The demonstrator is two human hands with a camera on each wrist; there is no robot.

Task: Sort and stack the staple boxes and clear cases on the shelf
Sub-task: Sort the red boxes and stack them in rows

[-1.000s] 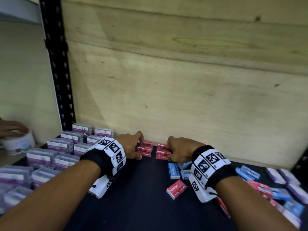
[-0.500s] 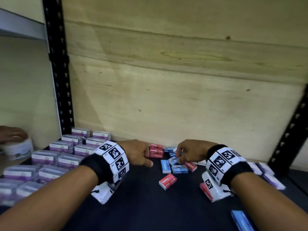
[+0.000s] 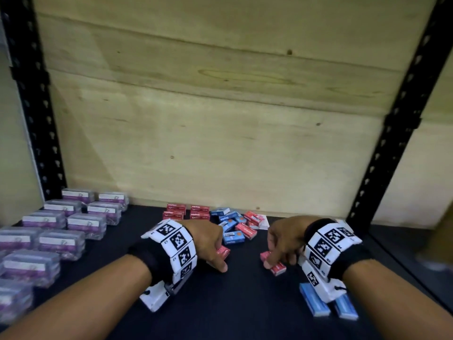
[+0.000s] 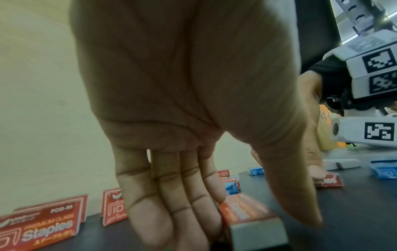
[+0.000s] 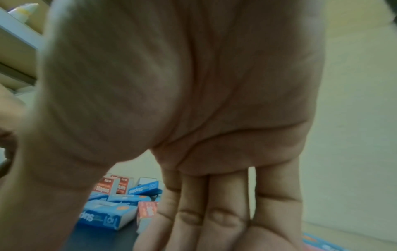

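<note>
On the dark shelf [image 3: 232, 303], my left hand [image 3: 219, 258] curls down over a loose red staple box [image 3: 223, 251]. In the left wrist view the fingers [image 4: 171, 212] lie against one long side of this box [image 4: 247, 210], with the thumb close by its other side. My right hand [image 3: 277, 262] pinches a second red staple box [image 3: 279, 268], its digit tip on the box top [image 4: 328, 181]. Stacked red boxes [image 3: 186, 213] stand at the back. A mixed blue and red pile [image 3: 235, 225] lies beside them. Clear cases [image 3: 73, 224] stand in rows at the left.
Two blue staple boxes [image 3: 326, 306] lie under my right wrist near the front. A plywood back wall [image 3: 220, 119] closes off the shelf. Black perforated uprights [image 3: 36, 119] stand at the left and at the right [image 3: 397, 119].
Both hands have drawn back from the red stacks at the wall toward the shelf front. Each has come down on a loose red box. The view has swung to the right.
</note>
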